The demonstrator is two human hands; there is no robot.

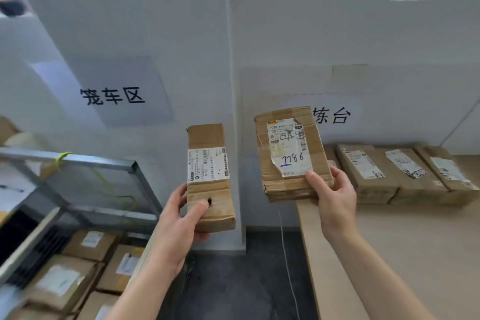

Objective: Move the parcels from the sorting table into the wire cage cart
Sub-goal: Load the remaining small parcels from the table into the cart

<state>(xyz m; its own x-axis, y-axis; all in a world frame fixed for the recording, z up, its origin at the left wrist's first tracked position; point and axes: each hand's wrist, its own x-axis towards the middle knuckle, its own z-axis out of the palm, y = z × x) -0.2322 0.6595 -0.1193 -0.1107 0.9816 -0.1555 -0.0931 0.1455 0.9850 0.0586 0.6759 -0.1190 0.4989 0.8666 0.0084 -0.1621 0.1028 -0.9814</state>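
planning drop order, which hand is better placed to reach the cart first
Likely left. The left hand holds the narrow parcel nearest the cart; the right hand holds the 7786 parcel by the table edge.

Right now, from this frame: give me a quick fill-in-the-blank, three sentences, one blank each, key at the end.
1. The left hand grips the narrow parcel and the right hand grips the wider parcel, so each hand holds ____ parcel.
2. The wire cage cart, with parcels in it, is on the person's ____ side.
3. The row of parcels on the sorting table lines up against the ____.

Missing words: one; left; wall.
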